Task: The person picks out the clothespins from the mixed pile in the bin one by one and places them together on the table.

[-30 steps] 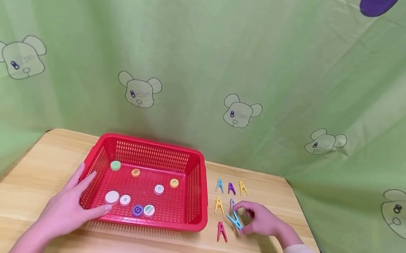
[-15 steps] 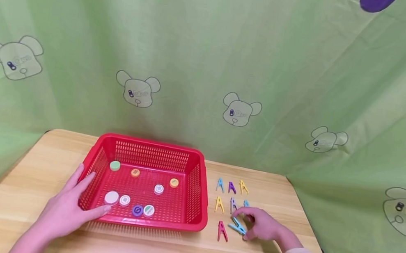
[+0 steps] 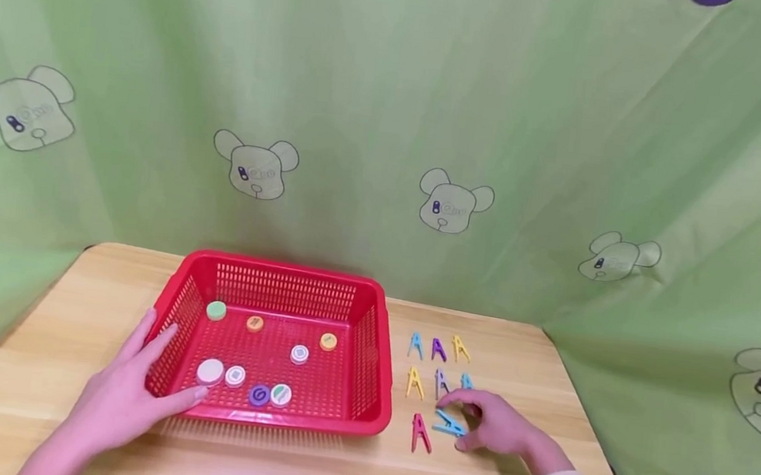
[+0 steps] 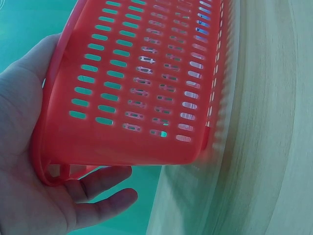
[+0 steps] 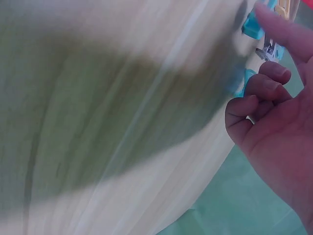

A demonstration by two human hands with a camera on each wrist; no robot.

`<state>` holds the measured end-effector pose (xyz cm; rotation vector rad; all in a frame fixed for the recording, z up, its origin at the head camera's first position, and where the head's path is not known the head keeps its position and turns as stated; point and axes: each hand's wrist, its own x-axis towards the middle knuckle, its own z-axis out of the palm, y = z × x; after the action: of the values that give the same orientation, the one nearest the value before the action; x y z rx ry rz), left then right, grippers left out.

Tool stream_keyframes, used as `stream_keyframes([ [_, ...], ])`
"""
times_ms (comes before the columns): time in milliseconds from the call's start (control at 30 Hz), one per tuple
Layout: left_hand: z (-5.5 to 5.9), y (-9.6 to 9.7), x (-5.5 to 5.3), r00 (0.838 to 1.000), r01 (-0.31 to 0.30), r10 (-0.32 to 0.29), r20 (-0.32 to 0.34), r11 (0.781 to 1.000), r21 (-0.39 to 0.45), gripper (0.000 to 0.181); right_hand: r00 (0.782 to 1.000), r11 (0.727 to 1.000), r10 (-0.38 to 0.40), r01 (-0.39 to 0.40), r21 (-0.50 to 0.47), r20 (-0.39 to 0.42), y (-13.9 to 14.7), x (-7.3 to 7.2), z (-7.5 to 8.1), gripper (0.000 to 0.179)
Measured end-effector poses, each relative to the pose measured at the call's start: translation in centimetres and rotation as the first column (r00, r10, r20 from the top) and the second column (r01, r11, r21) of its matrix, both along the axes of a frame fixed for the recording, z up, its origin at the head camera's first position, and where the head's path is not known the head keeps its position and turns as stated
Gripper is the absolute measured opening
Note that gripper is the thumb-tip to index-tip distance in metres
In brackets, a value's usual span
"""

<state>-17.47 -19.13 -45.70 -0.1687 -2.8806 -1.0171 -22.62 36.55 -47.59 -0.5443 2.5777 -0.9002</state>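
Note:
A red plastic basket (image 3: 381, 392) stands on the table with several round bottle caps inside, such as a purple cap (image 3: 259, 395) and a green cap (image 3: 216, 310). My left hand (image 3: 127, 393) rests at its front left corner, fingers spread over the left rim and thumb over the front rim. To the right of the basket, my right hand (image 3: 496, 426) has its curled index finger and thumb at either end of a light blue clothespin (image 3: 450, 423) lying on the table. A red clothespin (image 3: 421, 433) lies just left of it. The right wrist view shows the blue clothespin (image 5: 253, 25) under a fingertip.
Beyond the right hand lie more clothespins in rows: a yellow clothespin (image 3: 415, 383), a lilac clothespin (image 3: 441, 384) and others behind. A green curtain (image 3: 366, 112) with mouse-like drawings hangs close behind the wooden table (image 3: 300, 469).
The light blue clothespin has shifted slightly right and turned flatter under my right hand. Another blue clothespin behind the hand has come into sight. My left hand has stayed on the basket.

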Motion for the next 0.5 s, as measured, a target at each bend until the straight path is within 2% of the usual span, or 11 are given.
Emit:
stream_keyframes([
  [100,0.34,-0.16,-0.10,1.000,-0.002,0.002,0.001,1.000,-0.001,0.115,1.000,1.000,0.005,-0.005,-0.003,-0.016,-0.13,-0.25,-0.15,0.055],
  [267,0.57,-0.52,-0.23,1.000,-0.002,0.002,-0.008,1.000,-0.004,0.115,0.997,0.998,0.056,-0.056,0.011,-0.049,-0.48,-0.76,-0.56,0.051],
  [500,0.35,-0.12,-0.07,1.000,0.004,-0.005,0.016,1.000,0.005,0.114,0.995,0.998,0.068,-0.067,0.013,-0.075,-0.20,-0.28,-0.88,0.055],
])
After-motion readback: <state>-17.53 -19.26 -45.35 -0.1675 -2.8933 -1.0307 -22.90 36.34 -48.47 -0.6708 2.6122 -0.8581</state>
